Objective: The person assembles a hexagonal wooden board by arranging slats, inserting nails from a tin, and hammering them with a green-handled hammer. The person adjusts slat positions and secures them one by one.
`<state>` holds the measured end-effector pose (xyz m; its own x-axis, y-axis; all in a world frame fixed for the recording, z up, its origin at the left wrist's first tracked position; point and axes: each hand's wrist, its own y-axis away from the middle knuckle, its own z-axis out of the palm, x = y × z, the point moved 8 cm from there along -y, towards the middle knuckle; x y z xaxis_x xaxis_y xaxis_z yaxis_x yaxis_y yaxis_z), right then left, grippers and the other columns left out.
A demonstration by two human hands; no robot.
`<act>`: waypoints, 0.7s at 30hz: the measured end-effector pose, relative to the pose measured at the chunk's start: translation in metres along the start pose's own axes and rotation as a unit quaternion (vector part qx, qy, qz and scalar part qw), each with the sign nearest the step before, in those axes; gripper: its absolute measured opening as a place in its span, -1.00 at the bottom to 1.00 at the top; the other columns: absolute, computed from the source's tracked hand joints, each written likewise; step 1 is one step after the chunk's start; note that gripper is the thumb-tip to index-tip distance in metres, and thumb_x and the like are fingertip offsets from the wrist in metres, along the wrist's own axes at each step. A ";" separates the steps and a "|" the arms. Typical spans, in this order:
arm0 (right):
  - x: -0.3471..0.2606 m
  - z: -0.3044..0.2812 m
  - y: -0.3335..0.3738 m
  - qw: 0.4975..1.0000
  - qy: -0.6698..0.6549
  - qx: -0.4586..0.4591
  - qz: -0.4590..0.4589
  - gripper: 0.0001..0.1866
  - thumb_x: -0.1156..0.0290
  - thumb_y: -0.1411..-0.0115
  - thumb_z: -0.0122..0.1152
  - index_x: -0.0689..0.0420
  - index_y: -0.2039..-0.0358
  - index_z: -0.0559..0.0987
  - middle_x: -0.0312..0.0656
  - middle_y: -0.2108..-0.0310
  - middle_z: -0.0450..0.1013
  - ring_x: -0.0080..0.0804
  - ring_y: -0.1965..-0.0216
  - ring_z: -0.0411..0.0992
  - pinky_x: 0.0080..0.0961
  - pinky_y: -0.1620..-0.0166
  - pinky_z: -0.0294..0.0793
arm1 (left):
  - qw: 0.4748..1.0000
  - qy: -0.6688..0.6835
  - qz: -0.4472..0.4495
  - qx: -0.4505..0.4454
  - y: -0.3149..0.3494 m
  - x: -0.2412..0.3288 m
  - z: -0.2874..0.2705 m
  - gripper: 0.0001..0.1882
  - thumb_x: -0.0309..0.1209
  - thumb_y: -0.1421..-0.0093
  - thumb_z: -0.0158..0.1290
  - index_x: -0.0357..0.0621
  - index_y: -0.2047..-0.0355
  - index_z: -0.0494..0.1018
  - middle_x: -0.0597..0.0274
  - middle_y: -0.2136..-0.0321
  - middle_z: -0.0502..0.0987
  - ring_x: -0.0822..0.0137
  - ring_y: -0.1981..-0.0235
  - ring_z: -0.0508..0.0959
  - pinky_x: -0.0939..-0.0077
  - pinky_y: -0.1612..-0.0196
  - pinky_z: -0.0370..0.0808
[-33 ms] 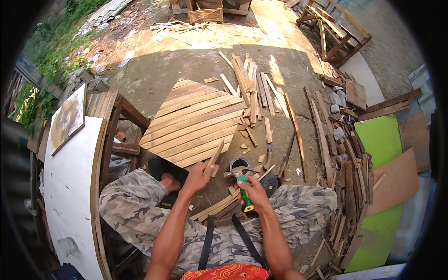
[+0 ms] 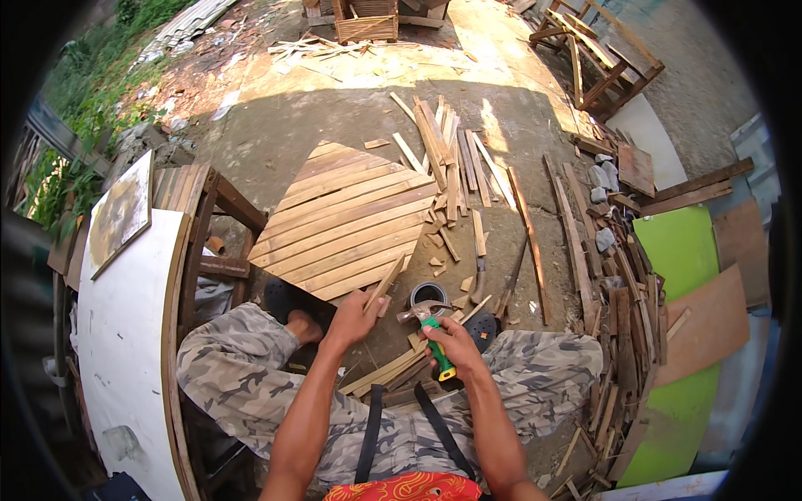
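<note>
In my left hand (image 2: 357, 316) is a short wooden strip (image 2: 387, 277), its far end reaching over the near right edge of a slatted wooden panel (image 2: 342, 221). The panel is made of light brown slats with narrow gaps and lies at an angle before me. My right hand (image 2: 455, 344) grips a claw hammer (image 2: 432, 326) by its green and yellow handle. The metal head points left, beside a round can (image 2: 428, 294) with a dark inside. Beneath the hammer, several thin wooden strips (image 2: 386, 372) lie between my legs.
Loose slats (image 2: 443, 142) and offcuts lie beyond the can. A handsaw (image 2: 479, 280) with a curved handle is on the ground to the right. Piled timber (image 2: 622, 334) and green boards (image 2: 681, 259) line the right side. A white-topped table (image 2: 134, 342) stands at left.
The hammer head has shifted very slightly to the left and toward me. Otherwise both hands and the panel look the same.
</note>
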<state>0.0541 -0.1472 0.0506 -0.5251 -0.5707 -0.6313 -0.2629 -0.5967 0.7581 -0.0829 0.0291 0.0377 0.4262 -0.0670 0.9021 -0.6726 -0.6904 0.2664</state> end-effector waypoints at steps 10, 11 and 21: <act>-0.022 0.000 -0.001 0.993 0.109 -0.040 0.018 -0.57 0.47 -0.15 0.46 0.18 0.02 0.46 -0.14 0.28 0.58 -0.51 0.50 0.49 -0.53 0.54 0.46 | 0.915 -0.290 0.208 0.189 0.001 0.023 0.004 -0.75 -0.19 -0.17 0.28 0.05 0.17 0.70 0.28 0.26 0.60 0.20 0.09 0.53 0.23 -0.01 0.36; -0.024 0.002 -0.003 0.993 0.096 -0.064 0.018 -0.58 0.45 -0.18 0.43 0.18 0.00 0.46 -0.14 0.26 0.59 -0.50 0.50 0.50 -0.54 0.54 0.46 | 0.912 -0.301 0.187 0.209 0.000 0.020 0.002 -0.74 -0.19 -0.15 0.29 0.06 0.17 0.69 0.30 0.19 0.59 0.22 0.02 0.50 0.21 -0.07 0.32; -0.063 0.028 -0.028 0.925 0.324 -0.187 0.069 -0.58 0.26 -0.40 0.14 0.14 -0.20 0.41 -0.25 0.10 0.57 -0.53 0.49 0.44 -0.56 0.40 0.45 | 0.841 -0.338 0.171 0.385 0.017 0.007 -0.022 -0.80 -0.26 -0.20 0.23 0.02 0.19 0.63 0.23 0.06 0.50 0.14 -0.12 0.41 0.01 -0.23 0.14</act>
<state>0.0719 -0.0792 0.0739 0.0946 -0.8020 -0.5898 0.1319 -0.5772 0.8059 -0.1048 0.0331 0.0561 0.7090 -0.5717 0.4128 -0.3449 -0.7918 -0.5040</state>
